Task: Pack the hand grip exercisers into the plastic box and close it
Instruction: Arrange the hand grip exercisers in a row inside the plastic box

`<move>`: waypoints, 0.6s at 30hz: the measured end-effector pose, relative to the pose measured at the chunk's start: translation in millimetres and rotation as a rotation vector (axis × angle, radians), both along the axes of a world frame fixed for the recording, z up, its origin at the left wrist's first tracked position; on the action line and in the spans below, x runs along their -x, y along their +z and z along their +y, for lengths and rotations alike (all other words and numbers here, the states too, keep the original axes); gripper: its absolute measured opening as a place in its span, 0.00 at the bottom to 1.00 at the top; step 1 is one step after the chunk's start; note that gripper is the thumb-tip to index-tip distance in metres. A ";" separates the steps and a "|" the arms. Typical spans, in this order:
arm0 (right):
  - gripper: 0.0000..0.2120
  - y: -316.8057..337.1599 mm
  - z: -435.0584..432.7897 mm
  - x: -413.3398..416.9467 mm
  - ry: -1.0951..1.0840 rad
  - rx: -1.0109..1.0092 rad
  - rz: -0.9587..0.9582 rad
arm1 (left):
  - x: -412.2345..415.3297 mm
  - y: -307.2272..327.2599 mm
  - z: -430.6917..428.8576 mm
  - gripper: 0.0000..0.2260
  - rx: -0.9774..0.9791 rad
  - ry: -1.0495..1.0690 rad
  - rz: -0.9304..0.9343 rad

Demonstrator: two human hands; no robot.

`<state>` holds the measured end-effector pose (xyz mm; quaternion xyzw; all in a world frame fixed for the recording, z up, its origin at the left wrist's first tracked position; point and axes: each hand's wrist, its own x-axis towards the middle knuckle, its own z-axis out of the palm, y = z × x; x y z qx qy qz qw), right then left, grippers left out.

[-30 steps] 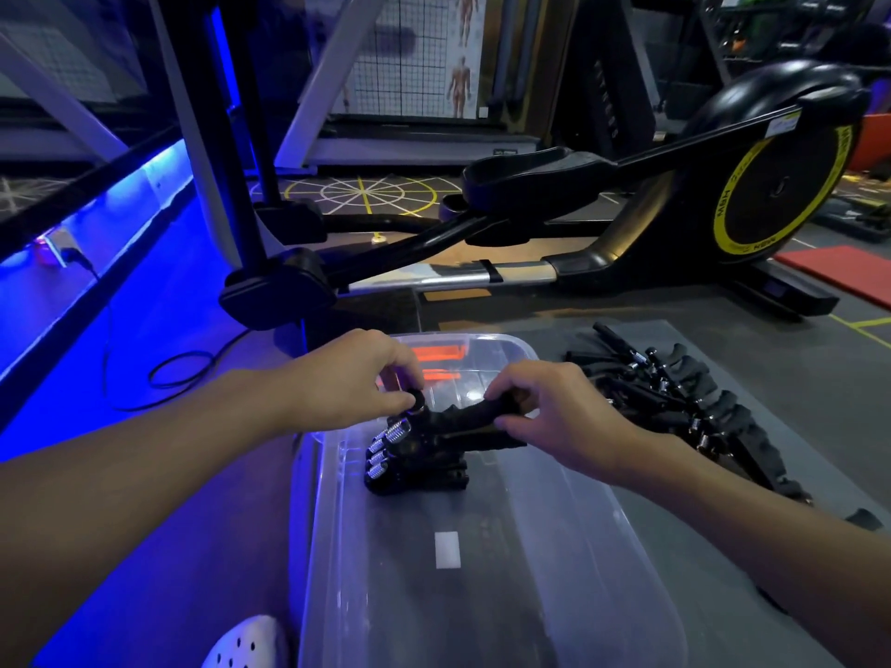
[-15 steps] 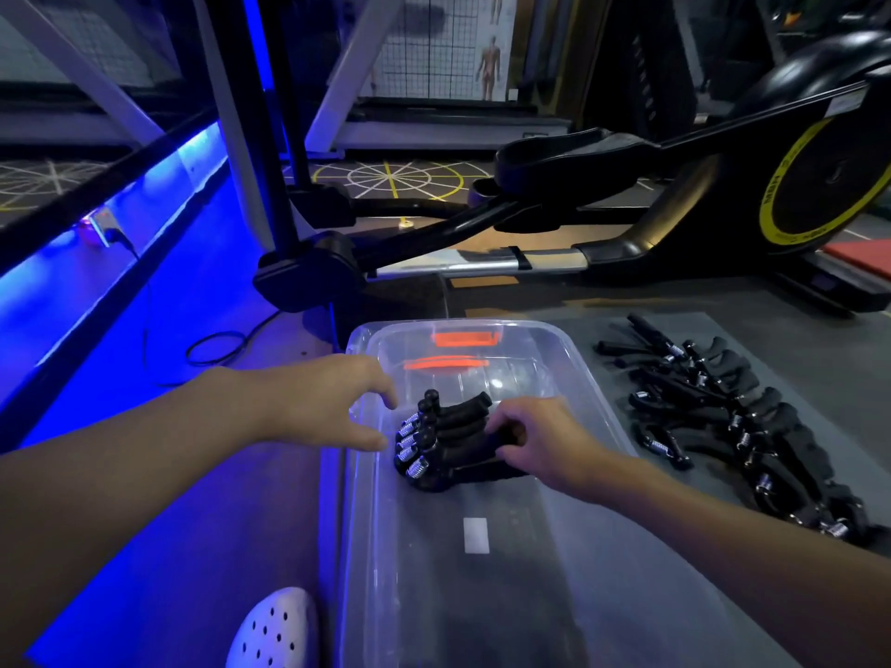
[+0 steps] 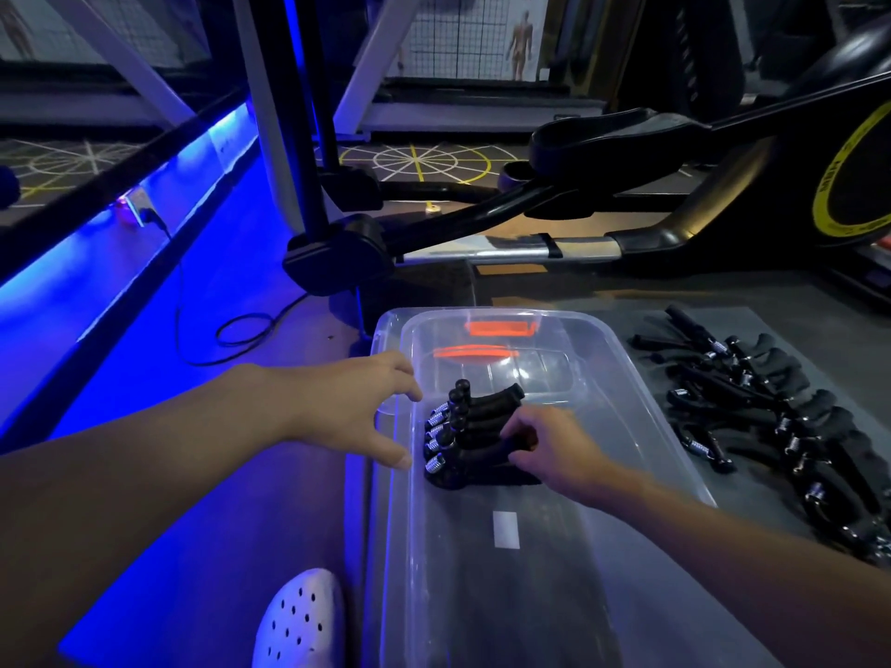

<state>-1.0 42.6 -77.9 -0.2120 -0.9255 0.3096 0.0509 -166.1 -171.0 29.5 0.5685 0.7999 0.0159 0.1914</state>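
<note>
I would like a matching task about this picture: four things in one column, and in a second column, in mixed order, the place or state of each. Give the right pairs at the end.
Things
1. left hand
2. right hand
3. loose exercisers
4. shoe

Places or states
A. lie on the mat, right of the box
B. white, left of the box
C. holds the stack inside the box
D. open, at the box's left rim

Pairs: 1-D, 2-C, 3-A, 4-B
</note>
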 end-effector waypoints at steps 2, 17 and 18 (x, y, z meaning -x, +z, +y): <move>0.12 -5.1 -0.7 0.6 -0.016 0.000 0.000 | -0.4 0.7 0.5 0.34 0.006 0.004 -0.008; 0.12 -49.1 8.0 1.4 -0.094 -0.020 0.034 | -5.0 3.0 0.0 0.33 0.025 0.017 -0.020; 0.12 -50.8 8.9 1.1 -0.094 -0.027 0.039 | -5.5 3.2 0.0 0.33 0.024 0.020 -0.023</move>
